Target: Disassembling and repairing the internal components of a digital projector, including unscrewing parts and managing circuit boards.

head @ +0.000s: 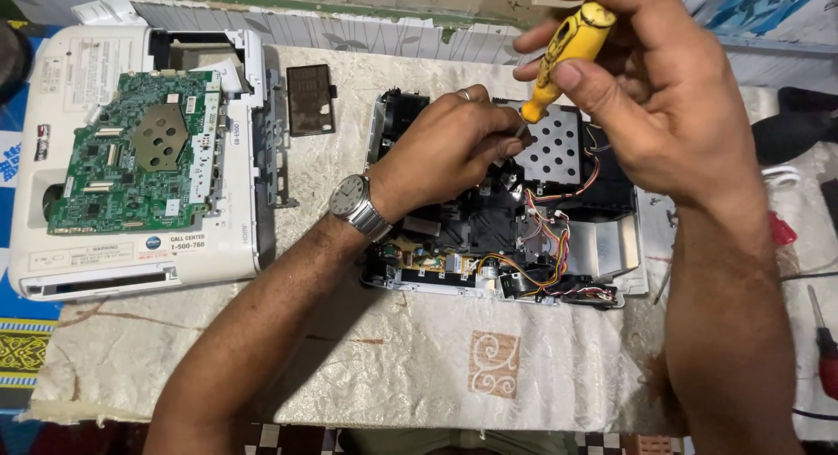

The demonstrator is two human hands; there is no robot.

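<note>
The right hand (672,97) has its fingers (580,75) closed round a yellow-handled screwdriver (567,49), tip down by the left hand (454,150), whose fingers pinch inside the opened black projector chassis (506,211). A white rectangular label (113,254) sits on the white casing (52,150) at left on the desk (393,350).

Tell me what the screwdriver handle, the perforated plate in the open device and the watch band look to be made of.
Screwdriver handle: glossy yellow plastic, likely, with black marks and a bright sheen. Perforated plate: thin sheet metal, dull grey, punched with even round holes. Watch band: silvery metal links, to judge by their segmented shine. The right hand grips the handle; the left hand rests inside the device.
</note>
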